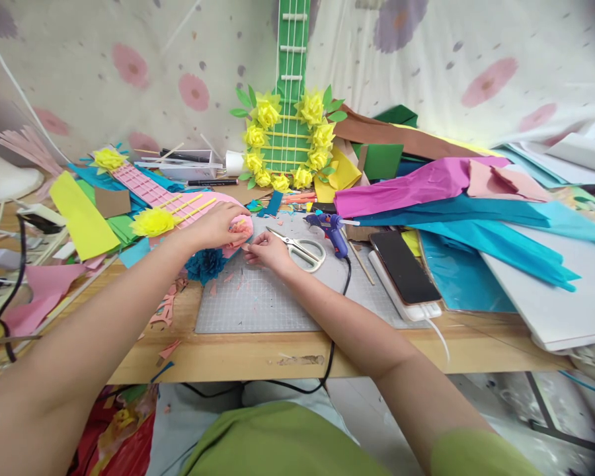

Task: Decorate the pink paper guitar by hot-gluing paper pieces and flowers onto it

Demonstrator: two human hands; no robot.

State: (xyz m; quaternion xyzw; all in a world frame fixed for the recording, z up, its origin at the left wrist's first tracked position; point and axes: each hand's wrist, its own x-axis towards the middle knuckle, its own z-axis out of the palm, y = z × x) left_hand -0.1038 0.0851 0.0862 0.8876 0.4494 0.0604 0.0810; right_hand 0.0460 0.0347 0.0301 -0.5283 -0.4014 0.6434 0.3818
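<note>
A pink paper guitar (205, 201) lies on the table, partly on the grey cutting mat (277, 305). My left hand (212, 226) reaches over its body, with its fingers closed on a coral paper flower (240, 229) at the right end. Beside that end, my right hand (268, 252) is closed in a pinch; whatever its fingertips hold is too small to make out. A blue paper flower (206, 265) sits at the guitar's near edge, and a yellow one (153, 223) lies left of my left hand. Silver scissors (305, 253) rest just past my right hand.
A purple glue gun (331, 231) stands behind the scissors, its black cord running off the front edge. A phone (404, 266) lies on a white power bank (401, 301). Behind stands a green guitar (288, 142) with yellow flowers. Coloured paper (426, 185) piles up right.
</note>
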